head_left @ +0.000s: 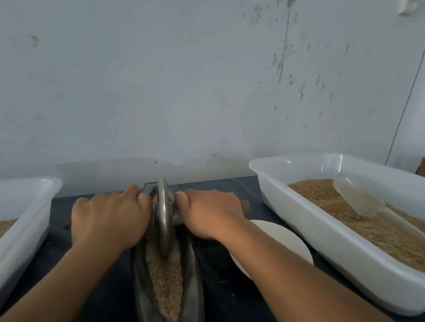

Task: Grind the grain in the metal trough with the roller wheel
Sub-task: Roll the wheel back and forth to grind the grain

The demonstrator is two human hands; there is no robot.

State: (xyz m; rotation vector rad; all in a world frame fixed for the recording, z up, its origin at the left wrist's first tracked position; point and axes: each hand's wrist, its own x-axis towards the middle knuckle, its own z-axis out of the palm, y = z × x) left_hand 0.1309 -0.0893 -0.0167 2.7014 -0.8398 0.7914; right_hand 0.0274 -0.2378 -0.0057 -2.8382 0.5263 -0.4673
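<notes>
A dark metal trough [193,296] lies lengthwise in the middle of the table, its groove filled with brown grain [168,280]. A grey metal roller wheel [165,217] stands on edge in the far half of the groove. My left hand [110,220] grips the axle handle on the wheel's left side. My right hand [211,213] grips the handle on the right side. Dark handle tips stick out past both hands. The axle itself is mostly hidden by my fingers.
A white plastic tub [336,241] at the right holds grain and a translucent scoop [363,201]. Another white tub [12,251] with grain stands at the left. A white round disc [278,239] lies between trough and right tub. The wall is close behind.
</notes>
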